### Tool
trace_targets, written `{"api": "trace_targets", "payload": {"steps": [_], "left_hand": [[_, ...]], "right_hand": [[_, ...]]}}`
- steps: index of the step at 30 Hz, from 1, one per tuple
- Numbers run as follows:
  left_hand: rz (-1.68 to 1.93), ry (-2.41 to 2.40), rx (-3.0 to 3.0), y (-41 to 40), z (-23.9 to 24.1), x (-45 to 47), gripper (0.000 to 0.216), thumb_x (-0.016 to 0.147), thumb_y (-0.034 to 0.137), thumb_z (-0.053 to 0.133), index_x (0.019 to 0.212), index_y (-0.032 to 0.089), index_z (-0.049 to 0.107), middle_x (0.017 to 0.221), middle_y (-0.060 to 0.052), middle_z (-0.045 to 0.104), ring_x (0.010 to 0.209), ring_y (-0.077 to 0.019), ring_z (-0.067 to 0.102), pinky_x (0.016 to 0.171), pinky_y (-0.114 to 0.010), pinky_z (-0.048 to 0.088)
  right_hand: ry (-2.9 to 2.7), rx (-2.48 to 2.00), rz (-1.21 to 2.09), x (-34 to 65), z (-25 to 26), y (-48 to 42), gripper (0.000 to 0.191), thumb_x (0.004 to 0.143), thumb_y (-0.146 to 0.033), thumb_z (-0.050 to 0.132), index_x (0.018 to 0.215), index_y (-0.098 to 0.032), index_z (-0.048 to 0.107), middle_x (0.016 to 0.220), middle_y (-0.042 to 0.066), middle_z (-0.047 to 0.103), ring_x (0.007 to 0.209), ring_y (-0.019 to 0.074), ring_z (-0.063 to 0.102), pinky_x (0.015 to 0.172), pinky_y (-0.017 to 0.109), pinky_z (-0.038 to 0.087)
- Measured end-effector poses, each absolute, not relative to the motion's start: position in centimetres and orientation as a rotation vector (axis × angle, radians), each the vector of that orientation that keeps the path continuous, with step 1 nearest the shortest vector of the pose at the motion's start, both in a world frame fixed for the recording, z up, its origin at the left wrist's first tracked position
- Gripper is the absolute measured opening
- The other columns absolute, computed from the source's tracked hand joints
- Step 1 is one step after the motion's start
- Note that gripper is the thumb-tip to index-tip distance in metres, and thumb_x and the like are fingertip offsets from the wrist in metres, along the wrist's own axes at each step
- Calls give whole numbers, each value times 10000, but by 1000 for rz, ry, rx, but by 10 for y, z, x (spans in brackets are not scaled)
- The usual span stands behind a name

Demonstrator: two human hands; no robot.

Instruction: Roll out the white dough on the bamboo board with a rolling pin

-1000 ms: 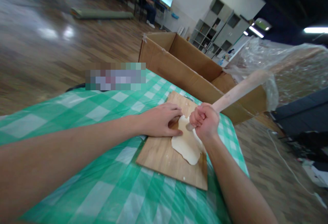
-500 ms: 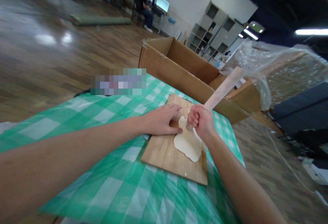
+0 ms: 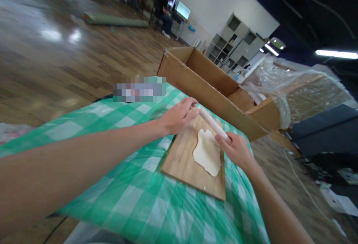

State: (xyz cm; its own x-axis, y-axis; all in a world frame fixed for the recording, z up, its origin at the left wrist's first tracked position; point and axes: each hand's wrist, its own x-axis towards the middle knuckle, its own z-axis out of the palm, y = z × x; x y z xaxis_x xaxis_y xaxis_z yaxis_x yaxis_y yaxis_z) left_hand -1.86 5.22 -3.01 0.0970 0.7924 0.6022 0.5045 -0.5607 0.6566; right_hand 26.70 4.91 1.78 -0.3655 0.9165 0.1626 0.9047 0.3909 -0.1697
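A flat piece of pale dough (image 3: 206, 152) lies on a wooden board (image 3: 184, 162) on the green checked tablecloth (image 3: 120, 184). A pale rolling pin (image 3: 214, 124) lies across the board's far end, just above the dough. My left hand (image 3: 179, 116) has its fingertips pinched on the pin's left end. My right hand (image 3: 235, 149) cups the pin's right end from below, with the fingers curled round it.
An open cardboard box (image 3: 212, 84) stands right behind the board. Crumpled clear plastic (image 3: 279, 84) hangs over the box's right end. The table's right edge drops to a wooden floor with cables (image 3: 307, 195). A person (image 3: 165, 11) sits at a far desk.
The pin was held upright in my right fist with its end on the dough. It now lies level across the board, and my left hand has left the dough and taken its left end.
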Motion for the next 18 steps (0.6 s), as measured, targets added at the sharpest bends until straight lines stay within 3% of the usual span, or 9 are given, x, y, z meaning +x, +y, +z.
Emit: {"api": "trace_targets", "payload": {"steps": [3,6,9,11,15,18], "left_hand": [[1302,1233,2370,45,-28,-15,391,1060,432,447,1334,180,566,1354,-133,621,1275,-273,602,1126,-436,479],[1049,1235,2616,39,-31,-9,337,1081,394,426,1212,184,655,1292,-123,650,1202,-270,635,1076,-428,501],[862,1292,2738,35,-36,-1,399,1114,376,353,1154,179,698,1245,-121,692,1177,-264,657,1075,-436,497],[797,1350,2787,33,-38,4,454,1126,395,321,1231,154,692,1279,-140,711,1254,-278,641,1127,-446,466],[708,1551,2799,33,-38,13,591,1125,472,307,1436,53,583,1439,-215,657,1387,-320,587,1188,-458,422],[619,1644,2769,39,-35,18,618,1128,490,281,1427,43,586,1418,-230,669,1353,-326,620,1146,-452,462]], "right_hand": [[-2582,-1612,18,259,16,43,500,1003,-641,511,721,-232,564,645,23,623,580,172,527,559,309,265],[-2665,-1536,17,252,13,37,446,1028,-608,498,811,-232,594,745,50,680,654,196,596,599,319,329],[-2665,-1401,-8,254,5,35,438,1082,-573,404,967,-221,638,959,89,713,860,235,663,746,339,447],[-2637,-1367,-72,259,-2,38,473,1110,-552,323,1093,-213,653,1105,115,703,1033,272,657,885,383,484],[-2610,-1368,-90,270,-15,52,551,1132,-527,223,1271,-208,651,1302,127,676,1243,294,603,1091,459,458],[-2625,-1285,-87,271,-22,67,606,1139,-493,152,1347,-202,640,1429,118,642,1400,276,529,1232,480,363]]}}
